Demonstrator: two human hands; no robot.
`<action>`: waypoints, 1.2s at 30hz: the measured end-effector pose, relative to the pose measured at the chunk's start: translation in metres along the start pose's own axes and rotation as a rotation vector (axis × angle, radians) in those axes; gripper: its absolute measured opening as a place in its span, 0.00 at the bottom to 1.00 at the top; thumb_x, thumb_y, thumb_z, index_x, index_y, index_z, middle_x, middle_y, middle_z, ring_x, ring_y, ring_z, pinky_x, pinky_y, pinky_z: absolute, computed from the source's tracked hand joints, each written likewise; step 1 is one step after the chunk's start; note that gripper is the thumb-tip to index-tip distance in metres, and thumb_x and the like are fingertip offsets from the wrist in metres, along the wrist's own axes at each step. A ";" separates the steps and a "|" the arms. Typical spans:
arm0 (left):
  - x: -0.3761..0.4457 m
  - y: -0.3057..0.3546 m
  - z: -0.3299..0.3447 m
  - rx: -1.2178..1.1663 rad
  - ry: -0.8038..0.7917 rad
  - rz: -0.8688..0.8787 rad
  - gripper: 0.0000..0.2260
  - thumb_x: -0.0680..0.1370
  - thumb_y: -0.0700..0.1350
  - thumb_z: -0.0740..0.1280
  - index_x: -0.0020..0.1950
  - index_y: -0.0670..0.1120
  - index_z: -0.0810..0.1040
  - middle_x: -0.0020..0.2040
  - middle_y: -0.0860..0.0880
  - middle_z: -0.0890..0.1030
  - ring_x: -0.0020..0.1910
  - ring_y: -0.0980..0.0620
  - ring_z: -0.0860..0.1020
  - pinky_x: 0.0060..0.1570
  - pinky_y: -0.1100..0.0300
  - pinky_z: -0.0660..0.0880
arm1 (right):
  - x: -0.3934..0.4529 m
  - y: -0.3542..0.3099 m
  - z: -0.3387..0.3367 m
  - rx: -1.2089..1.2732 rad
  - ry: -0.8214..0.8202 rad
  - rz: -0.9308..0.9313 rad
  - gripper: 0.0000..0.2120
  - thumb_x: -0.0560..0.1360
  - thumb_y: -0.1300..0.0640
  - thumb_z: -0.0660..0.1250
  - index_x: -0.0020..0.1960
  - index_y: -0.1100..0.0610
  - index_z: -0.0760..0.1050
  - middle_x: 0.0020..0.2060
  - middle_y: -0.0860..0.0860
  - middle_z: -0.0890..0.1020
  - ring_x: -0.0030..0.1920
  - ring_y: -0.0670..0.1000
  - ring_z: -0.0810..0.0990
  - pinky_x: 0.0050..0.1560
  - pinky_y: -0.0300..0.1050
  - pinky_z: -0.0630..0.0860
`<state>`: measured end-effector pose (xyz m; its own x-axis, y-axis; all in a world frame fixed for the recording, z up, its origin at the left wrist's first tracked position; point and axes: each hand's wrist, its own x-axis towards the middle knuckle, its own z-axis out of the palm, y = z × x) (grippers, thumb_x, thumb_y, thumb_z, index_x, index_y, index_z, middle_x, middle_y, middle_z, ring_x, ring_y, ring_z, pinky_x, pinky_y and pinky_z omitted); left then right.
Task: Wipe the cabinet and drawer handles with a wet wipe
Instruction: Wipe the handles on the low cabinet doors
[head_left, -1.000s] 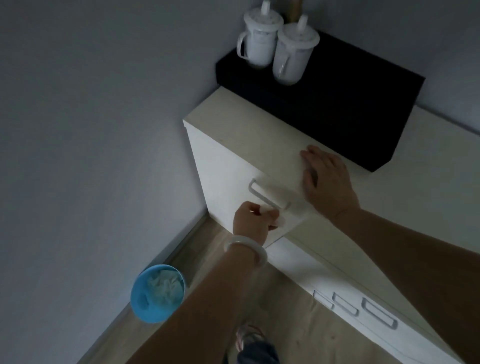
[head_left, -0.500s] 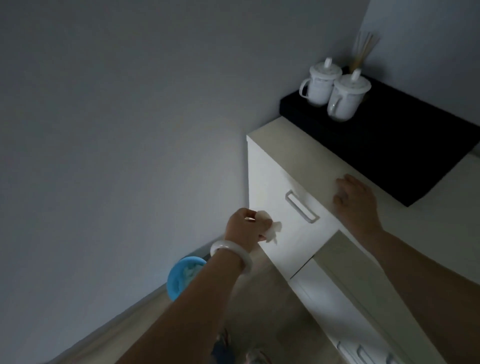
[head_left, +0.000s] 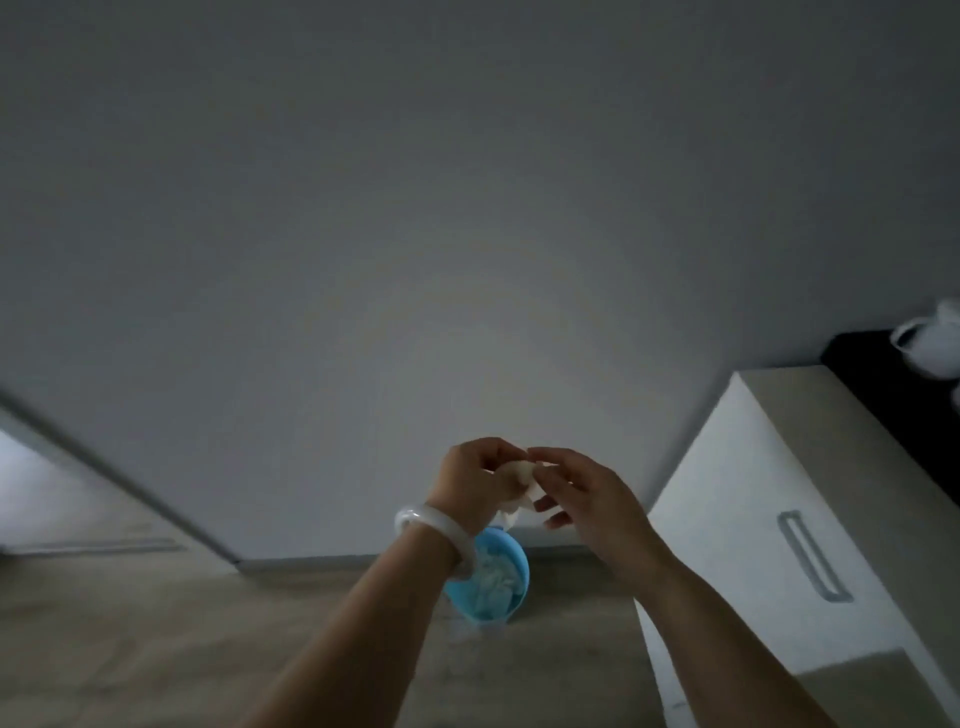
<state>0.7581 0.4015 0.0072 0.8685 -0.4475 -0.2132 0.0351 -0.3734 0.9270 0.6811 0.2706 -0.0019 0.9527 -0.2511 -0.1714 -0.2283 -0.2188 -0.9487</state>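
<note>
My left hand (head_left: 475, 480), with a pale bangle on its wrist, grips a crumpled white wet wipe (head_left: 519, 480) in front of the wall. My right hand (head_left: 584, 493) meets it from the right, with its fingertips pinching the same wipe. Both hands hover above a small blue bin (head_left: 493, 582). The white cabinet (head_left: 737, 519) stands to the right, apart from both hands, and its grey bar handle (head_left: 810, 556) shows on the front.
The blue bin on the wooden floor (head_left: 156, 649) holds crumpled white wipes. A black box (head_left: 883, 395) with a white lidded mug (head_left: 930, 345) sits on the cabinet top at far right. A plain wall fills the upper view; a doorway opens at far left.
My view has swung left, away from the cabinet. My right hand left the cabinet top and came to the wipe; my left hand carried the wipe away from the handle to above the bin.
</note>
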 end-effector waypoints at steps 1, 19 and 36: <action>-0.005 -0.005 -0.019 0.001 0.039 0.010 0.07 0.73 0.33 0.70 0.41 0.46 0.80 0.34 0.50 0.80 0.27 0.63 0.76 0.30 0.68 0.75 | 0.005 -0.008 0.017 0.012 -0.021 -0.006 0.15 0.78 0.48 0.64 0.62 0.50 0.75 0.49 0.46 0.83 0.43 0.44 0.83 0.41 0.38 0.80; -0.157 -0.192 -0.396 -0.048 0.590 -0.186 0.10 0.73 0.38 0.71 0.53 0.46 0.78 0.46 0.47 0.81 0.37 0.57 0.77 0.31 0.71 0.72 | 0.017 -0.126 0.448 -0.064 -0.424 -0.075 0.04 0.74 0.61 0.71 0.47 0.61 0.78 0.38 0.58 0.83 0.32 0.45 0.78 0.35 0.39 0.77; -0.282 -0.357 -0.692 -0.072 1.211 -0.489 0.07 0.71 0.43 0.74 0.38 0.53 0.79 0.36 0.52 0.80 0.35 0.54 0.77 0.39 0.54 0.79 | 0.055 -0.195 0.837 -0.091 -0.880 -0.058 0.08 0.70 0.70 0.71 0.39 0.60 0.75 0.35 0.53 0.81 0.35 0.48 0.79 0.34 0.39 0.77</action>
<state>0.8429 1.2236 -0.0501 0.6484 0.7455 -0.1543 0.4650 -0.2273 0.8556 0.9460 1.0885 -0.0491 0.7636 0.5710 -0.3015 -0.1538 -0.2926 -0.9438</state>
